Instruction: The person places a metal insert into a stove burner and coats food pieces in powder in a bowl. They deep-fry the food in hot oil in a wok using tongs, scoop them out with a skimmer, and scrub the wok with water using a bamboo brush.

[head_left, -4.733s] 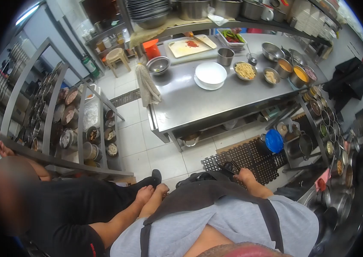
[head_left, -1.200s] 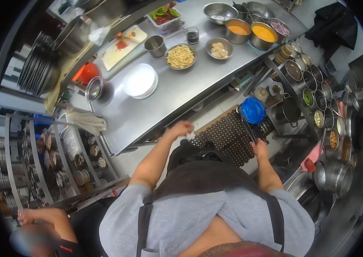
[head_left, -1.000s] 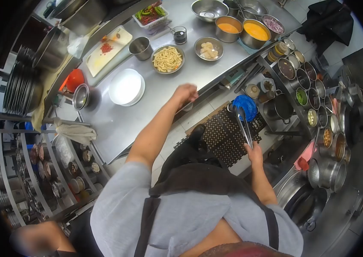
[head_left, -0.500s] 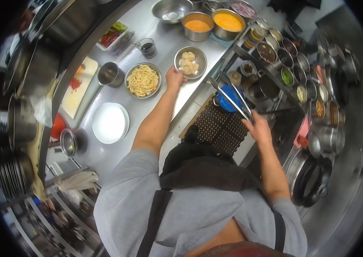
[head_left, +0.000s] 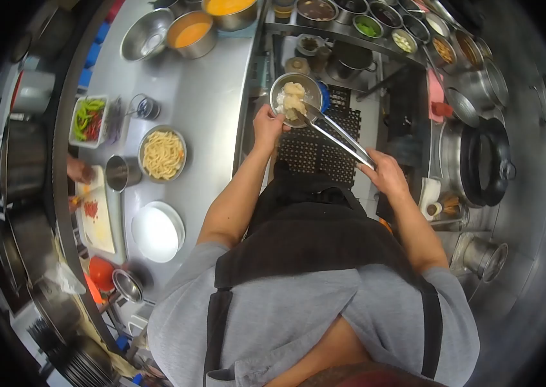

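Observation:
My left hand point(head_left: 269, 128) grips the rim of a small metal bowl point(head_left: 275, 98), held in the air past the counter's edge, above the dark floor mat point(head_left: 324, 143). Several pale, lumpy food pieces point(head_left: 293, 93) lie in the bowl; their kind is unclear. Metal tongs point(head_left: 342, 137) are in my right hand point(head_left: 386, 173), its fingers wrapped round the handle end. The tips of the tongs reach into the bowl and meet the pale pieces; whether they pinch one is hard to see.
On the steel counter point(head_left: 205, 122) at left stand a bowl of thick noodles point(head_left: 163, 155), white plates point(head_left: 156, 231) and a pot of orange liquid point(head_left: 192, 37). Another person's hand point(head_left: 79, 171) is by the cutting board point(head_left: 100, 229). Ingredient containers point(head_left: 368, 27) line the upper right.
My left hand has moved the bowl right, off the counter and over the floor. The tongs have come to the bowl, tips now among the pale pieces. The camera view has shifted.

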Demonstrator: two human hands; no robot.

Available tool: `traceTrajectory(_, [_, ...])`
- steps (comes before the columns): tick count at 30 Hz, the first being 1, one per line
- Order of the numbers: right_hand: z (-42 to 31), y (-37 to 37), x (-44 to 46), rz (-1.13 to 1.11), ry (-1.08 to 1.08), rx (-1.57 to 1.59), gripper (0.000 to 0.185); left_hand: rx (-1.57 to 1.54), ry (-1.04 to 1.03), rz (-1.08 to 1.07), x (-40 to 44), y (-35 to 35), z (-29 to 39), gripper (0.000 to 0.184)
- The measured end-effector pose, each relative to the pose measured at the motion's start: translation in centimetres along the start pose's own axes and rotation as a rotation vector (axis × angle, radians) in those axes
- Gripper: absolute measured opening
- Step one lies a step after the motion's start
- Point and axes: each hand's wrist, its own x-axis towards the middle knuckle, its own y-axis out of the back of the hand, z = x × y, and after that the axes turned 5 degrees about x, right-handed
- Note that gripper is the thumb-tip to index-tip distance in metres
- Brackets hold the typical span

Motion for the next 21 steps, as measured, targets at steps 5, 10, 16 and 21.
traceTrajectory(5, [3.2,1.8,-4.7,0.125,-0.136,0.130,0.043,-0.073,0.096,-0.175,0.6,-4.9,0.4,0.013])
traceTrajectory(10, [6.4,5.4,-10.8,0.454,-0.377,0.297,0.046,-0.095,0.048,-0.470,0.1,-11.3,1.2,0.026])
traceTrajectory(16, [18.9,15.1,-20.1,0.826,-0.663,0.016,0.052,-0.153,0.053,-0.554,-1.1,-18.6,0.9,0.022])
traceTrajectory(21, [30.1,23.9,-23.4,0.727,-0.890,-0.343,0.042,-0.082,0.077,-0.480,-3.1,-21.5,0.3,0.020])
